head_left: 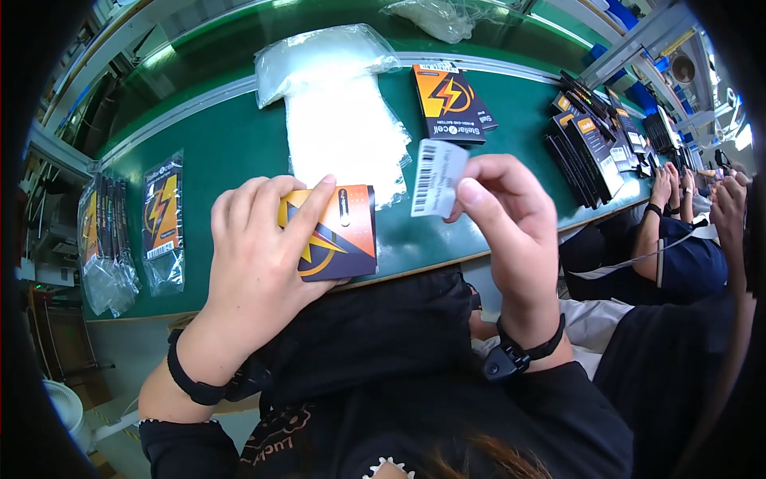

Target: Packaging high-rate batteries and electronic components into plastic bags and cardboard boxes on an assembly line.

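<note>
My left hand (259, 243) is closed round a small flat box (351, 239), orange and black with a yellow lightning emblem, near the table's front edge. Its thumb is hidden under the box. Raised to the right of it, my right hand (511, 211) pinches a white barcode label (438, 177) between thumb and fingers, apart from the box. Beyond both hands lies a stack of clear plastic bags (339, 120). Two more dark boxes (448, 104) with the same orange design overlap on the green table behind the label.
At the left lie boxes in clear bags (162, 211), one alone and several in a row (108, 231). Many dark boxes (586, 156) stand stacked at the right. Co-workers' hands (670, 188) are farther right along the green table (239, 152). A crumpled bag (435, 17) lies beyond the metal rail.
</note>
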A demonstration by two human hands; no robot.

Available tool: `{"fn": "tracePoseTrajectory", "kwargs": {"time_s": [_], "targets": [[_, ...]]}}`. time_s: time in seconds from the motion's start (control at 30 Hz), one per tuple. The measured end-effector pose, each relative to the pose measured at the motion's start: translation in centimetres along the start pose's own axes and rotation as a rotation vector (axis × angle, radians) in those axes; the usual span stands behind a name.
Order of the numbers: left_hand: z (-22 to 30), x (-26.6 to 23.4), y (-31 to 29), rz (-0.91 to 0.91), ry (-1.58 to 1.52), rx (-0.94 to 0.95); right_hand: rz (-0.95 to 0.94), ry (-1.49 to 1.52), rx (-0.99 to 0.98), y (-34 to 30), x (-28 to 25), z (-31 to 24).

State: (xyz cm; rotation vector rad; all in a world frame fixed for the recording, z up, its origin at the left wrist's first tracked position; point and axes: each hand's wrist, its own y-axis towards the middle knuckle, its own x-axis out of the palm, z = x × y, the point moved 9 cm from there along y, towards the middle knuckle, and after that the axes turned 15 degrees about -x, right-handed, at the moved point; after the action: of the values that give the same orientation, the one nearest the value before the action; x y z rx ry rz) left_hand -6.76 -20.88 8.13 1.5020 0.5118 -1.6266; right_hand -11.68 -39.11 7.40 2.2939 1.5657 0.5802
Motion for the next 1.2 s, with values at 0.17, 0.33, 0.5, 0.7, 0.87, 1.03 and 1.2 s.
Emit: {"fn": "tracePoseTrajectory", "kwargs": {"time_s": [0.17, 0.33, 0.5, 0.7, 0.87, 1.03, 1.2], "targets": [[-1.8, 2.2, -0.6, -0.051, -0.059, 0.062, -0.149, -0.025, 0.232, -0.3, 0.6, 3.2], [-2.2, 1.3, -0.9, -0.014, -0.076, 0.049, -0.158, 0.013, 0.217, -0.6, 1.9, 3.4], [-3.3, -0.5, -1.0, 0.193, -0.04, -0.122, -0.263, 0.123, 0.115, -1.2, 5.2, 2.2], [-2.5, -0.9, -1.1, 0.262, 0.008, -0.173, -0.486, 0.101, -0.044, -1.8, 9.0, 1.3], [-1.8, 0.1, -1.4, 0.24, 0.057, -0.171, -0.748, -0.522, -0.365, -2.9, 10.8, -0.2], [-2.4, 1.3, -1.2, -0.096, -0.014, -0.05, -0.863, -0.528, -0.251, -3.1, 10.5, 0.9], [-5.4, -0.2, -0.7, -0.394, -0.437, 0.011, -0.723, 0.023, 0.159, -2.8, 9.2, 2.4]]}}
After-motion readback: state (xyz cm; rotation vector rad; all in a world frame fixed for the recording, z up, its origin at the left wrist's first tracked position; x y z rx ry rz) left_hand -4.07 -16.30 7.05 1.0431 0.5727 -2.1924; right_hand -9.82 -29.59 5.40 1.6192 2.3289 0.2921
